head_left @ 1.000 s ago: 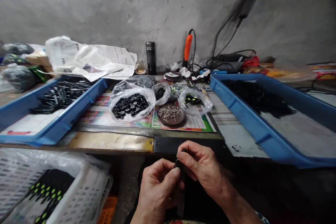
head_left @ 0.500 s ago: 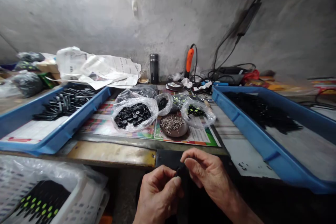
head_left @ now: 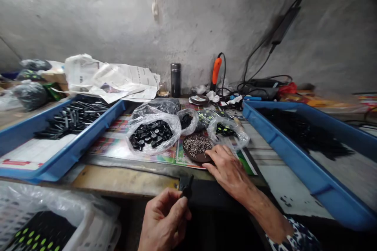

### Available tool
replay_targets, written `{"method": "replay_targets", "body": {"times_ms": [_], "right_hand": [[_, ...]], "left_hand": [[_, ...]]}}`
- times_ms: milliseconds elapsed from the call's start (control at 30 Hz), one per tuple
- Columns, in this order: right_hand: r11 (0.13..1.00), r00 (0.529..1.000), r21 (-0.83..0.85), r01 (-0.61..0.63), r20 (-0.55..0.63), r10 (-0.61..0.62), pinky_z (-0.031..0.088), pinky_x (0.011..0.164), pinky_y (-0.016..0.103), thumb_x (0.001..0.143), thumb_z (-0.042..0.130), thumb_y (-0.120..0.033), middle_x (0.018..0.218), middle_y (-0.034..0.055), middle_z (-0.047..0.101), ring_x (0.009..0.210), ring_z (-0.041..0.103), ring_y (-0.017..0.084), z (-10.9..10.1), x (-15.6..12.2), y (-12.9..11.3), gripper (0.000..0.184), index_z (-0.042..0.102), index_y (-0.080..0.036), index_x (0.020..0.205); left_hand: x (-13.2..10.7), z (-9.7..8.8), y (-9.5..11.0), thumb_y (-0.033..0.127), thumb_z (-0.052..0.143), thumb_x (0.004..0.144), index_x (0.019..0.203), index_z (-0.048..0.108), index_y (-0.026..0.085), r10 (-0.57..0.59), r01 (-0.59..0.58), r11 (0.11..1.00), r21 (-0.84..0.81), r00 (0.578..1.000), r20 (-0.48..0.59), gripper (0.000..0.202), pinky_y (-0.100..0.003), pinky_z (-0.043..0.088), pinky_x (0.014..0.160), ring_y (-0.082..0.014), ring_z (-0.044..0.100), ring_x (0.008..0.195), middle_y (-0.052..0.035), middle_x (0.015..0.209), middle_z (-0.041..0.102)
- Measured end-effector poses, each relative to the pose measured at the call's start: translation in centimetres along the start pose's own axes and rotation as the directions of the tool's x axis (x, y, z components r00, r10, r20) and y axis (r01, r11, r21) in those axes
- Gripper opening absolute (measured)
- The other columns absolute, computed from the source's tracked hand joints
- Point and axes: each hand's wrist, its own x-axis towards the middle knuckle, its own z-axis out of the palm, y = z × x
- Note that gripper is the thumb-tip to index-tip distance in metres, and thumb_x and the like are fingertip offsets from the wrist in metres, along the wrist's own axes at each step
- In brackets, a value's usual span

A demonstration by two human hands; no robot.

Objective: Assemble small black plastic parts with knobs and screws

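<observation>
Near the table's front edge my left hand [head_left: 166,217] pinches a small black plastic piece [head_left: 187,190] between thumb and fingertips. The piece has a round, flat part and a thin stem pointing up. My right hand [head_left: 228,166] reaches over the near right side of a brown dish [head_left: 203,158], its thumb and index finger apart. Small silvery metal pins [head_left: 196,144], perhaps rivets or screws, lie heaped in the dish. Beside it stands an open plastic bag [head_left: 176,137] of black round-headed pieces [head_left: 151,133]. Behind my right hand sits a bag with black and yellow-green pieces [head_left: 225,129].
Blue trays with black parts flank the work area, one left [head_left: 63,160] and one right [head_left: 297,176]. A white basket [head_left: 88,219] stands low at the left. Toward the wall are a dark flask [head_left: 176,80], an orange-handled tool [head_left: 216,70] and crumpled paper [head_left: 108,78].
My right hand has moved away from my left hand, forward to the dish of metal pins. My left hand has shifted slightly left, and the black piece now shows more clearly.
</observation>
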Motion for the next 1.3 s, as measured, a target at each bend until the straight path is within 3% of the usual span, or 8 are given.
{"method": "replay_targets", "body": {"times_ms": [433, 700, 900, 1000, 1100, 1167, 1233, 1300], "right_hand": [[0.999, 0.999, 0.013, 0.036, 0.035, -0.037, 0.049, 0.078, 0.040, 0.085, 0.074, -0.006, 0.096, 0.0086, 0.061, 0.094, 0.054, 0.029, 0.2, 0.6, -0.5, 0.015, 0.071, -0.014, 0.098], [0.984, 0.995, 0.143, 0.103, -0.027, -0.100, 0.046, 0.075, 0.034, 0.086, 0.066, -0.001, 0.086, 0.0060, 0.062, 0.089, 0.055, 0.025, 0.7, 0.9, -0.4, 0.016, 0.069, -0.016, 0.082], [0.940, 0.986, 0.316, 0.131, -0.142, -0.090, 0.044, 0.073, 0.032, 0.090, 0.059, -0.008, 0.080, 0.0049, 0.062, 0.081, 0.057, 0.022, -0.2, 0.1, -1.0, 0.016, 0.065, -0.015, 0.078], [0.828, 0.993, 0.556, 0.071, -0.119, -0.005, 0.047, 0.068, 0.025, 0.091, 0.059, -0.014, 0.080, 0.0013, 0.065, 0.074, 0.061, 0.016, -1.5, -1.5, -2.6, 0.013, 0.068, -0.017, 0.083], [0.602, 0.990, 0.794, -0.086, -0.001, 0.142, 0.047, 0.060, 0.019, 0.088, 0.064, -0.019, 0.075, -0.0019, 0.066, 0.067, 0.062, 0.012, -2.6, -3.4, -4.5, 0.008, 0.070, -0.019, 0.082], [0.482, 0.979, 0.862, -0.160, 0.075, 0.191, 0.045, 0.055, 0.017, 0.087, 0.066, -0.019, 0.069, -0.0030, 0.063, 0.060, 0.060, 0.011, -3.0, -4.5, -5.6, 0.007, 0.070, -0.019, 0.081], [0.404, 0.976, 0.899, -0.167, 0.092, 0.198, 0.044, 0.053, 0.016, 0.088, 0.067, -0.019, 0.070, -0.0031, 0.062, 0.057, 0.056, 0.009, -3.1, -5.2, -6.3, 0.007, 0.069, -0.018, 0.081], [0.384, 0.981, 0.917, -0.109, 0.038, 0.188, 0.043, 0.054, 0.015, 0.088, 0.067, -0.017, 0.075, -0.0022, 0.062, 0.060, 0.055, 0.009, -3.0, -5.6, -6.6, 0.007, 0.069, -0.019, 0.082]], "left_hand": [[0.5, 0.0, -0.3, 0.057, 0.092, 0.055, 0.074, 0.061, 0.015, -0.029, 0.029, 0.999, -0.038, 1.000, -0.012, 0.056, -0.010, 0.023, 0.034, -0.0005, 0.037, 0.033, 0.0015, 0.050, 0.062], [0.4, -0.1, -0.5, 0.057, 0.090, 0.059, 0.076, 0.060, 0.015, -0.037, 0.037, 0.999, 0.001, 0.999, 0.023, 0.054, -0.011, 0.024, 0.033, -0.0012, 0.037, 0.033, 0.0019, 0.052, 0.063], [0.0, -0.1, -0.6, 0.055, 0.088, 0.065, 0.078, 0.059, 0.016, -0.026, 0.026, 1.000, 0.009, 0.998, 0.051, 0.050, -0.013, 0.028, 0.032, -0.0031, 0.040, 0.034, 0.0007, 0.056, 0.065], [-0.3, 0.1, -0.7, 0.055, 0.087, 0.066, 0.078, 0.060, 0.015, -0.031, 0.031, 1.000, -0.002, 0.998, 0.047, 0.049, -0.013, 0.027, 0.032, -0.0030, 0.039, 0.034, 0.0007, 0.057, 0.065], [-0.5, 0.6, -0.8, 0.054, 0.087, 0.066, 0.077, 0.060, 0.015, -0.027, 0.028, 1.000, -0.012, 0.998, 0.055, 0.049, -0.013, 0.028, 0.033, -0.0029, 0.040, 0.035, 0.0003, 0.057, 0.065], [-0.7, 0.9, -0.8, 0.055, 0.087, 0.066, 0.076, 0.061, 0.014, -0.019, 0.020, 1.000, -0.012, 0.997, 0.070, 0.049, -0.013, 0.028, 0.033, -0.0029, 0.040, 0.035, 0.0000, 0.058, 0.065], [-0.9, 1.2, -0.9, 0.055, 0.087, 0.066, 0.076, 0.062, 0.014, -0.014, 0.015, 1.000, -0.012, 0.997, 0.080, 0.049, -0.012, 0.027, 0.032, -0.0026, 0.039, 0.034, 0.0001, 0.057, 0.064], [-1.1, 1.6, -0.9, 0.054, 0.088, 0.065, 0.076, 0.063, 0.014, -0.011, 0.012, 1.000, -0.014, 0.997, 0.082, 0.049, -0.012, 0.027, 0.032, -0.0024, 0.039, 0.034, 0.0002, 0.057, 0.064]]}}
